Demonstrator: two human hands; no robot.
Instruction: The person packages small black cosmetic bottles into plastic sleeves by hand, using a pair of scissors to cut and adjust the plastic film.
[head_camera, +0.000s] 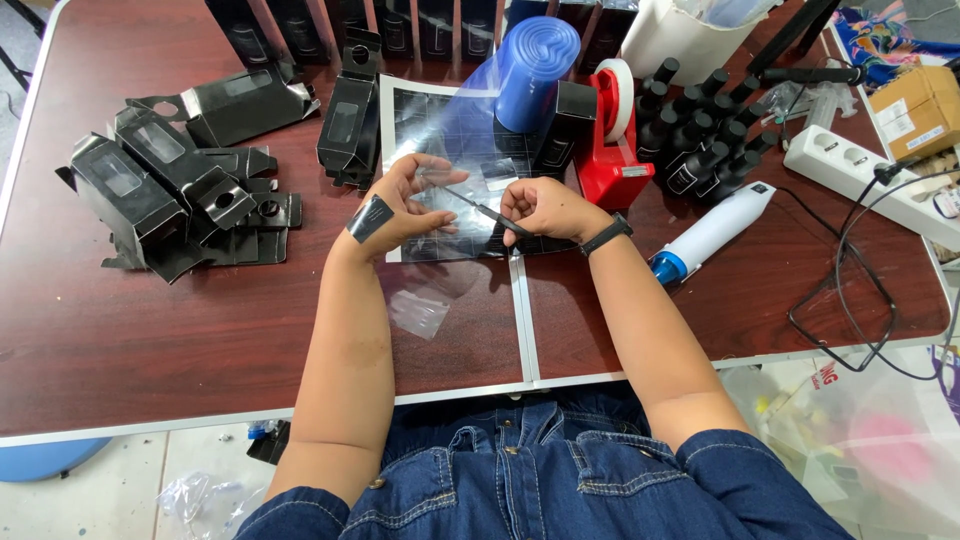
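Both hands are being held over a glossy black sheet (440, 130) on the table (150, 320). Clear film (455, 190) from the blue roll (530, 70) is being pinched by the left hand (405, 205), wrist bent back. Scissors (490, 213) are being gripped in the curled right hand (545, 208).

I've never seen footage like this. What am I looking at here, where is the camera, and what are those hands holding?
No machine here: a person in a denim shirt sits at a dark wooden table, and the single camera is worn on their head, looking down. The left hand holds up a piece of clear film; a black strip sticks to its wrist. The right hand grips a thin dark tool, probably a small knife, against the film. Around them lie flattened black window boxes, a blue roll of film, a red tape dispenser, a cluster of small dark bottles, a white-and-blue handheld tool and a white power strip.
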